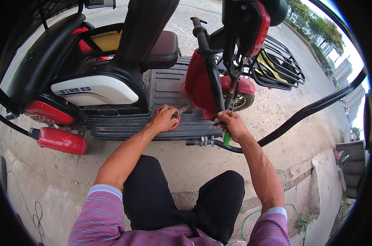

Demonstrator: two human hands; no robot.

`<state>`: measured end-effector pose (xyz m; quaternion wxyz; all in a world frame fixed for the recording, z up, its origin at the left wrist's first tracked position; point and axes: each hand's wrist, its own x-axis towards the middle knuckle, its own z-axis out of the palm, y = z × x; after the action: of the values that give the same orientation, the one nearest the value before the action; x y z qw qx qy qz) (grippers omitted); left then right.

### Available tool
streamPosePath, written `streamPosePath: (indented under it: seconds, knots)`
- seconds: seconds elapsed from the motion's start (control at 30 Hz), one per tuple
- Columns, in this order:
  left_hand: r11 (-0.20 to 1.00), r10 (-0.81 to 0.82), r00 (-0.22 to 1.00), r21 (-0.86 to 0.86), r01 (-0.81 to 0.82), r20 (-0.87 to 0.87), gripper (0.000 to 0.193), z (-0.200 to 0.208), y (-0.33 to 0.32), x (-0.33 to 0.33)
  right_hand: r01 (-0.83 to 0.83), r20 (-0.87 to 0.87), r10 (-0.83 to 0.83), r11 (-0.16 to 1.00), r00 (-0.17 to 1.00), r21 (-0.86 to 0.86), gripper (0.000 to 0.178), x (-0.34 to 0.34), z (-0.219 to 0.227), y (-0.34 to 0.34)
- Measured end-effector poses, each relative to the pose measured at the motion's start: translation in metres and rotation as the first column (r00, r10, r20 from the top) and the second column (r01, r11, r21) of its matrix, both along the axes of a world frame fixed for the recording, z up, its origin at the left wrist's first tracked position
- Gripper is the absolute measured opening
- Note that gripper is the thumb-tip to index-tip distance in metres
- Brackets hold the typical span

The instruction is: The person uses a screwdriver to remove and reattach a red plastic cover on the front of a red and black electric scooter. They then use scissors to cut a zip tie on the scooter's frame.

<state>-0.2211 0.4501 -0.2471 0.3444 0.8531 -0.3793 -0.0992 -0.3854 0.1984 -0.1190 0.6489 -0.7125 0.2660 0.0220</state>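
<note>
- Head view, left hand (164,118): fingers curled round orange-red-handled steel scissors (184,109); blades point right of fingertips, over ribbed black footboard (130,129).
- Right hand (232,124): fingers closed on green-handled tool (226,139), handle jutting below them; thumb-tip pinch, cannot tell on what.
- Glossy red panel (197,84): between the hands, beyond fingertips.

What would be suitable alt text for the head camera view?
A left hand holds red-handled scissors above the black footboard of a red-and-black vehicle, while the right hand grips a green-handled tool beside the red front panel.
</note>
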Motion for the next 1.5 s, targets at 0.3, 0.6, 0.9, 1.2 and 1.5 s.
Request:
streamPosePath:
  seconds: [0.3,0.6,0.9,1.2,1.5]
  knots:
    - [0.974,0.053,0.989,0.224,-0.02,-0.139,0.046,0.049,-0.002,-0.021,-0.049,0.041,0.076,0.889,0.996,-0.456,0.024,0.054,-0.091,0.013]
    - [0.971,-0.036,0.859,-0.22,-0.091,-0.512,0.042,0.057,-0.035,-0.056,0.157,0.209,-0.211,0.956,0.955,0.246,0.018,0.053,-0.079,0.024]
    - [0.94,-0.141,0.707,-0.317,-0.124,-0.693,0.046,0.09,-0.037,-0.092,0.102,0.291,-0.341,0.786,0.894,0.609,0.009,0.039,-0.032,0.053]
    - [0.913,-0.104,0.738,-0.358,-0.194,-0.666,0.035,0.147,0.011,-0.066,0.079,0.574,-0.348,0.894,0.741,0.441,0.005,0.031,0.058,-0.027]
    - [0.553,-0.472,0.56,-0.723,-0.415,-0.682,0.028,0.157,-0.018,-0.034,-0.152,0.494,-0.026,0.936,0.869,0.316,0.006,0.031,0.104,-0.049]
